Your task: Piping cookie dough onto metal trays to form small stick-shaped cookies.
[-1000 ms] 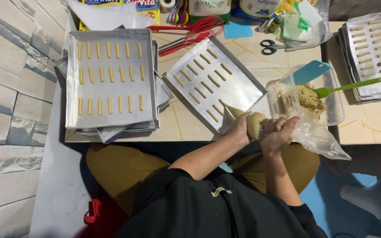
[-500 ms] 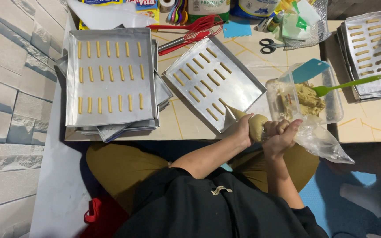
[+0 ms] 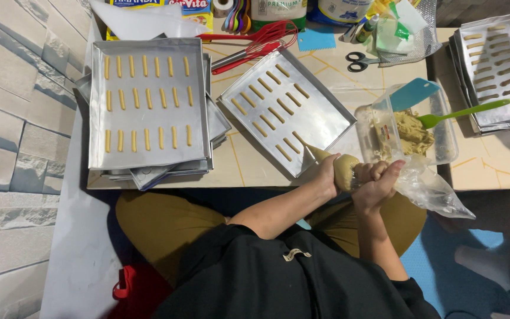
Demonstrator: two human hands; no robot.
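Worktop [image 3: 249, 168]: low, tan with thin yellow lines, filling the upper half of the frame; a grey brick-pattern wall [image 3: 13, 118] runs down the left edge.

Left tray stack [image 3: 149, 153]: several metal trays piled at upper left; the top one carries three rows of short pale dough sticks.

Middle tray [image 3: 320, 115]: metal, turned at an angle at centre frame, with two rows of dough sticks; its lower right part is bare.

Right trays [image 3: 497, 115]: stacked at the upper right edge, also lined with dough sticks, partly cut off by the frame.

Clear tub [image 3: 447, 136]: just right of the middle tray, holding pale dough, with a green spatula [image 3: 461, 112] resting in it and a blue scraper [image 3: 411, 94] at its rim.

Piping bag [image 3: 345, 170]: clear plastic, filled with dough, at centre right of the frame. Its tip touches or sits just above the lower corner of the middle tray; its loose tail trails down to the right.

Left hand [image 3: 324, 177]: fingers wrapped around the front of the piping bag, near the nozzle.

Right hand [image 3: 376, 183]: fingers closed in a tight fist on the twisted rear of the bag.

Small items at top edge: black scissors [image 3: 361, 61], red whisk [image 3: 267, 35].
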